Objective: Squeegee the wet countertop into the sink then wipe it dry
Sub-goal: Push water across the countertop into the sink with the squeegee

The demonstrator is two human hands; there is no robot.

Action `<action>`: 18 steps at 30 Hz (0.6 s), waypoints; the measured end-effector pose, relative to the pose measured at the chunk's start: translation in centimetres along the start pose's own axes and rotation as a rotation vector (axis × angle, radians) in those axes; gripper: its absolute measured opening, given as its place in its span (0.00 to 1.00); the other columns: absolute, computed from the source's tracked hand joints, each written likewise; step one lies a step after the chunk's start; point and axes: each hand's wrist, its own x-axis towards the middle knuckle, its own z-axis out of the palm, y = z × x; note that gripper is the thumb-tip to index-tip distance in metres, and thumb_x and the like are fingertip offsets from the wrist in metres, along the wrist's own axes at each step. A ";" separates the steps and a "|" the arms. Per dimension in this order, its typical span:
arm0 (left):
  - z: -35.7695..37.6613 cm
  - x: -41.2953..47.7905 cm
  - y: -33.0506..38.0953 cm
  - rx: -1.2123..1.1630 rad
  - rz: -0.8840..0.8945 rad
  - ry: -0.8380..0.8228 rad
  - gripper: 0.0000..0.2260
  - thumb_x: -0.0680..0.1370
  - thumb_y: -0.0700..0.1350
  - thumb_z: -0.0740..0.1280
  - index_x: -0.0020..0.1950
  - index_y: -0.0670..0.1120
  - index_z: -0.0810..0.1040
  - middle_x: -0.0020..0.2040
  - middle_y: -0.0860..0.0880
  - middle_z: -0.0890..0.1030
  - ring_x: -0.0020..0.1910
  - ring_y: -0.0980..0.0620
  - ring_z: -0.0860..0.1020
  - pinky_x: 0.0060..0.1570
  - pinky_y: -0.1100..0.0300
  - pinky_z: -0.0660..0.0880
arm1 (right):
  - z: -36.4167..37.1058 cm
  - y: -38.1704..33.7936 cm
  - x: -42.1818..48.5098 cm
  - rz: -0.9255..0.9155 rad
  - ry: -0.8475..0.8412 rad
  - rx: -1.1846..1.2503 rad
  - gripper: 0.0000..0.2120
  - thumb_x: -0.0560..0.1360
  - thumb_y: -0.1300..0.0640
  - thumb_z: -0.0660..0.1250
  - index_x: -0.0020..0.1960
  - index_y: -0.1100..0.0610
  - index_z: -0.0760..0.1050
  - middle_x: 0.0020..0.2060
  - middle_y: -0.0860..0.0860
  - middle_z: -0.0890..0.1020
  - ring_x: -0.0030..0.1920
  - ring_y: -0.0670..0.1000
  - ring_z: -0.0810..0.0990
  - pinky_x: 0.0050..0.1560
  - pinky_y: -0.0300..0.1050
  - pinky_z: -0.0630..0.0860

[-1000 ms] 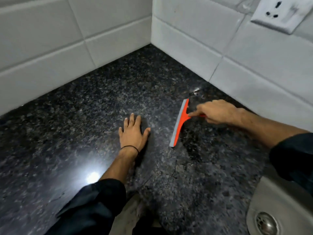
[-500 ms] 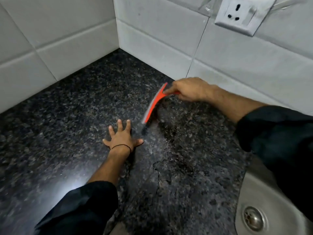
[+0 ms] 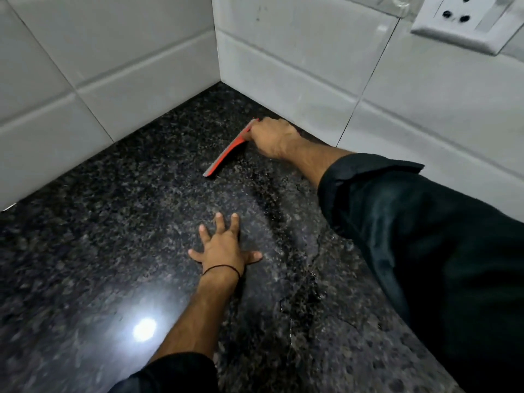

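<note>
The right hand (image 3: 272,137) grips the squeegee (image 3: 226,154), blade lying near-left to far-right; left hand (image 3: 224,251) flat on countertop (image 3: 113,222).

a: walls?
b: glossy white tiles (image 3: 113,52), thin dark grout lines. two walls meet in a corner (image 3: 217,78). white socket plate (image 3: 465,21) top right.
a: light?
b: dim. one bright white glare (image 3: 144,329) on the dark speckled countertop (image 3: 85,251), lower left.

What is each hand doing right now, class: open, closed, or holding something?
Left hand: open, fingers spread flat on the countertop.
Right hand: closed, gripping the orange squeegee.
</note>
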 end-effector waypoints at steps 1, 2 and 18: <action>-0.2 -0.1 0.1 -0.003 -0.006 0.000 0.47 0.70 0.59 0.74 0.80 0.59 0.47 0.81 0.53 0.41 0.78 0.36 0.42 0.67 0.24 0.52 | 0.2 0.8 -1.1 0.018 -0.011 0.020 0.20 0.78 0.60 0.58 0.68 0.48 0.75 0.63 0.55 0.78 0.62 0.59 0.77 0.59 0.54 0.74; -0.3 -0.2 0.3 -0.004 -0.013 -0.001 0.47 0.70 0.59 0.75 0.80 0.59 0.48 0.81 0.53 0.41 0.78 0.37 0.42 0.67 0.24 0.52 | 0.4 1.7 -2.4 0.043 -0.026 0.032 0.18 0.79 0.59 0.60 0.66 0.48 0.75 0.62 0.55 0.79 0.60 0.59 0.79 0.58 0.53 0.74; 2.0 -3.9 0.7 0.054 0.029 0.224 0.35 0.77 0.61 0.65 0.79 0.56 0.53 0.81 0.49 0.47 0.79 0.44 0.47 0.73 0.32 0.47 | 5.8 12.3 -29.6 0.466 -0.261 0.178 0.20 0.80 0.51 0.61 0.71 0.52 0.71 0.66 0.58 0.75 0.65 0.60 0.75 0.61 0.50 0.71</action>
